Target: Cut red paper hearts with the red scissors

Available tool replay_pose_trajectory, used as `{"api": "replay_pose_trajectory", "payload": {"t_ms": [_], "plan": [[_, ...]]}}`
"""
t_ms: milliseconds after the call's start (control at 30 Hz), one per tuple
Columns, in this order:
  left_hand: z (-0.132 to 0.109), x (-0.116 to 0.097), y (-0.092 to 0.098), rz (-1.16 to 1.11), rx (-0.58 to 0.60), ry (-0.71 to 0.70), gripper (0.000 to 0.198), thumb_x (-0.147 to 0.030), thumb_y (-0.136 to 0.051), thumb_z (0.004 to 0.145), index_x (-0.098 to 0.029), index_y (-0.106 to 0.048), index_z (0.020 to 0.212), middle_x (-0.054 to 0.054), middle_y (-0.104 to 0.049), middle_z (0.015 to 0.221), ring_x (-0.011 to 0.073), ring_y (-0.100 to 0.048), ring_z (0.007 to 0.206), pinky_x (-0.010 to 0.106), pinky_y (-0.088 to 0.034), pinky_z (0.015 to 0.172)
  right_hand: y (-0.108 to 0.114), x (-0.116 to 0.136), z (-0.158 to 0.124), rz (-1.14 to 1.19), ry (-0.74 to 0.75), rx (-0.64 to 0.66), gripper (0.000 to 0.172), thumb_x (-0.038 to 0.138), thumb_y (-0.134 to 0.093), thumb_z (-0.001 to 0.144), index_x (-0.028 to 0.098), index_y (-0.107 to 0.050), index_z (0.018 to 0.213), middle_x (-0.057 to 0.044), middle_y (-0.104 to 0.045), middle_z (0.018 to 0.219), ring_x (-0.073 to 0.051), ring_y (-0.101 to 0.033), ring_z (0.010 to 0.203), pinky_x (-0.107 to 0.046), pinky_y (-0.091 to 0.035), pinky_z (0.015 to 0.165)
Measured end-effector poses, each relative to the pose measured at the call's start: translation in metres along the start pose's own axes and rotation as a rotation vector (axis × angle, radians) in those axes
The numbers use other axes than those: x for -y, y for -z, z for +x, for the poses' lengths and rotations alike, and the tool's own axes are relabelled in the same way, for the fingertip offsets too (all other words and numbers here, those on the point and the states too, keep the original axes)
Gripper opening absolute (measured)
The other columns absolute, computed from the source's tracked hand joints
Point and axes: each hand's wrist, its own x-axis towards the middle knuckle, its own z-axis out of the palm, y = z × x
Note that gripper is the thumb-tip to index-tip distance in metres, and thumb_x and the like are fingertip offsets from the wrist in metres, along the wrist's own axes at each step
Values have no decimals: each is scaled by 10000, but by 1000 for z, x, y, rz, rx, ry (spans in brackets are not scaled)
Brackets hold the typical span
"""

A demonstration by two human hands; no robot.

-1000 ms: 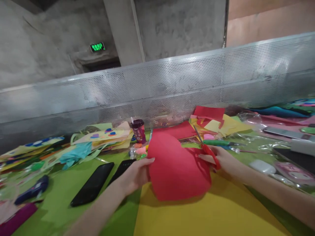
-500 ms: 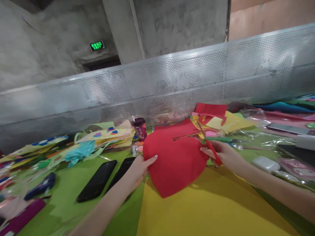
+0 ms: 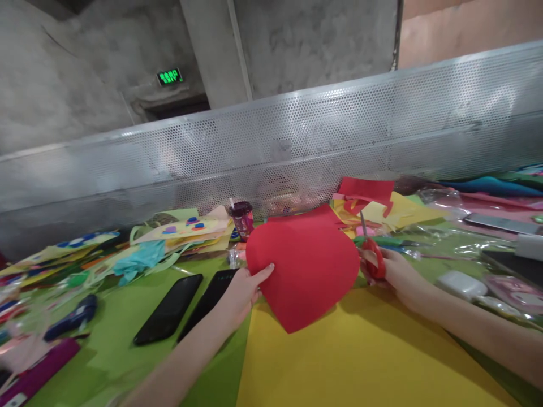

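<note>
Head view: the left hand (image 3: 241, 291) grasps the red paper heart (image 3: 305, 271) at its left edge, thumb pressed on the front, holding it tilted up above the yellow sheet (image 3: 360, 356) with its point just over that sheet. Just right of the heart, the right hand (image 3: 392, 271) has its fingers (image 3: 368, 261) clenched through the red handles of the scissors (image 3: 372, 257) (blades pointing up and away, apparently closed). Two black phones (image 3: 169, 308) lie on the green tabletop (image 3: 114, 339) beside the left forearm. A dark cup (image 3: 241, 219) stands behind the heart, near paper scraps.
</note>
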Motion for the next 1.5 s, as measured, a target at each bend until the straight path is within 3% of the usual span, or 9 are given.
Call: {"api": "replay_pose_trajectory", "payload": {"t_ms": [300, 567, 800, 967, 1067, 1133, 1267, 1400, 1500], "plan": [[0, 1, -1, -1, 44, 2, 348, -229, -677, 705, -117, -627, 1030, 123, -641, 1089, 236, -611, 969, 338, -504, 839, 0, -4, 1, -30, -23, -19, 193, 314, -578, 699, 193, -448, 623, 22, -491, 518, -76, -419, 404, -197, -309, 383], [-1, -3, -6, -64, -70, -39, 365, -181, -711, 651, -120, -636, 1003, 120, -646, 1077, 245, -611, 970, 326, -507, 839, 2, 3, 0, -43, 11, -95, 261, 361, -615, 676, 204, -417, 612, 51, -433, 451, -79, -388, 383, -206, -254, 362], [2, -2, -4, -149, -67, -78, 315, -151, -696, 663, -131, -627, 970, 107, -658, 1055, 216, -614, 967, 317, -497, 857, -1, 6, -2, -36, 60, -79, 312, 420, -620, 685, 198, -413, 613, 56, -433, 433, -72, -398, 360, -198, -244, 349], [4, -2, -1, -104, -171, -242, 313, -212, -682, 680, -163, -623, 984, 67, -665, 1039, 200, -599, 989, 294, -495, 842, -4, 10, -11, -53, 151, 73, 364, 500, -606, 691, 189, -426, 629, 44, -473, 453, -88, -466, 358, -195, -308, 337], [-6, -3, -2, 238, -248, -413, 267, -321, -654, 698, -171, -667, 918, 55, -694, 933, 265, -584, 1005, 376, -480, 855, -4, 10, -12, 24, 74, 212, 374, 538, -559, 721, 171, -488, 707, -46, -617, 647, -149, -592, 476, -201, -361, 339], [-16, -3, -5, 550, -108, -535, 218, -304, -623, 716, -202, -701, 892, 46, -696, 939, 300, -542, 1066, 437, -414, 925, -3, 8, -10, 138, 1, 255, 337, 506, -565, 731, 174, -512, 756, -84, -652, 782, -170, -627, 570, -207, -408, 368], [-30, 1, -14, 920, 423, -687, 401, -135, -521, 748, -330, -625, 1083, -21, -502, 1275, 267, -321, 1275, 476, -187, 1057, 2, 4, 2, 302, -97, 180, 279, 471, -540, 760, 195, -552, 796, -59, -645, 751, -150, -604, 587, -242, -491, 458], [-27, 3, -13, 1089, 717, -594, 540, -157, -640, 655, -369, -564, 1146, -23, -400, 1354, 303, -177, 1325, 516, -66, 1063, 2, 0, 7, 162, -93, 175, 238, 377, -661, 687, 182, -560, 779, -36, -627, 699, -129, -581, 552, -236, -497, 465], [-27, 2, -9, 1121, 812, -494, 733, -298, -781, 510, -365, -521, 1192, 5, -341, 1391, 354, -103, 1328, 557, 33, 1030, 0, -2, 4, 4, -58, 177, 230, 285, -690, 652, 172, -532, 774, -12, -596, 614, -131, -579, 540, -216, -467, 432]]}}
